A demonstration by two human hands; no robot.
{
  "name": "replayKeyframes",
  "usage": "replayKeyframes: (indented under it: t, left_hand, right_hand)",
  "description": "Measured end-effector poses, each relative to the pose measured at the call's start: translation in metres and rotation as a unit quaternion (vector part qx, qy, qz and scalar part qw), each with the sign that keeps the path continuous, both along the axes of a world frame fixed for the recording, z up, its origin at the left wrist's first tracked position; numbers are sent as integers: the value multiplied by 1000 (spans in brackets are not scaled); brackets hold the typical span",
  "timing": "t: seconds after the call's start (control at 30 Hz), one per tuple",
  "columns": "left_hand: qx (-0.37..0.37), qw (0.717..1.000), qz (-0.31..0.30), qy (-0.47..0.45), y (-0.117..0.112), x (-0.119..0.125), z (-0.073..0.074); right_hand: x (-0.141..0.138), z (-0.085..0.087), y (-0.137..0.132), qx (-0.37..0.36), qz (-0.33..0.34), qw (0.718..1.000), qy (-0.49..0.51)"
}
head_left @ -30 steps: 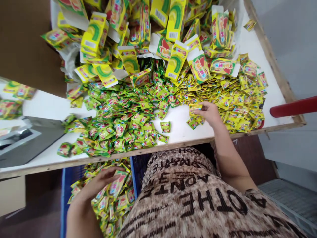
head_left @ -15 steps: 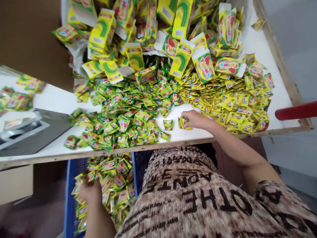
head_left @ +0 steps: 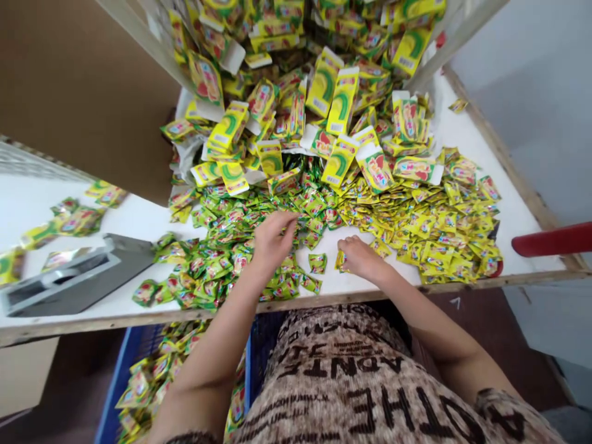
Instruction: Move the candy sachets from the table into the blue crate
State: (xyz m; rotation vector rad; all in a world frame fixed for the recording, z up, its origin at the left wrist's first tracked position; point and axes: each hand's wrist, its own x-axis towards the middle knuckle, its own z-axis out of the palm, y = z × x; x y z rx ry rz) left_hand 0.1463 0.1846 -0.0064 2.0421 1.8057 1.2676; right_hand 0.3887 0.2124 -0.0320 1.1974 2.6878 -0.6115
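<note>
Where the table (head_left: pixel 28 200) reaches the far left of the view, a few loose sachets (head_left: pixel 74 219) lie on its white top. A grey metal device (head_left: pixel 69 287) sits just in front of them, near the table's front edge. A brown board (head_left: pixel 83 80) stands behind both. Below the front edge, a blue crate (head_left: pixel 115 382) holds more sachets and is partly hidden by the left forearm.

Left of centre, the green sachets (head_left: pixel 208 259) form a broad heap on the table. The left hand (head_left: pixel 272 237) rests on the right part of this heap, palm down, with the fingers bent toward the thumb. Whether its grip has closed on anything cannot be told, as the fingertips sit in among the wrappers.

Behind the heap, a mound of yellow and green cartons (head_left: pixel 337 105) rises toward the back. Several of them have open flaps.

A single sachet (head_left: pixel 317 262) lies on bare table between the two hands and touches neither.

Just right of it, the right hand (head_left: pixel 365 259) lies knuckles up on the table. Its grip is clamped on a yellow sachet (head_left: pixel 341 262), which shows at the fingertips beside the bare patch.

Right of this hand, the yellow heap (head_left: pixel 444 228) spreads close to the table's right rim. A red bar (head_left: pixel 552 239) enters from the right edge of the view, over the table's corner.
</note>
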Motion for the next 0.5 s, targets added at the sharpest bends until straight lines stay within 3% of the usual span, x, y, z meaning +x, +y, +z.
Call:
replayKeyframes:
  t: [0.07,0.17,0.27,0.33,0.4,0.43,0.5]
  left_hand:
    - [9,999,-48,5,48,35,4]
    - [-4,1000,28,5,112,74,5]
    - [-36,995,88,-4,151,97,5]
    - [-41,994,94,-27,155,102,4]
    - [-44,993,77,-81,139,98,2]
    - [-57,989,53,-124,124,95,-1]
    - [-124,965,-33,-227,87,88,-7]
  right_hand:
    - [9,0,-9,-6,-26,999,26]
    - [22,-3,-30,-7,-48,995,85]
    - [34,-8,-52,3,-62,992,111]
    - [45,-11,-62,-21,-80,988,134]
    - [57,-11,-63,-62,-123,970,198]
    - [62,-9,-60,-75,-164,952,248]
    - [70,0,-47,-71,-269,888,367]
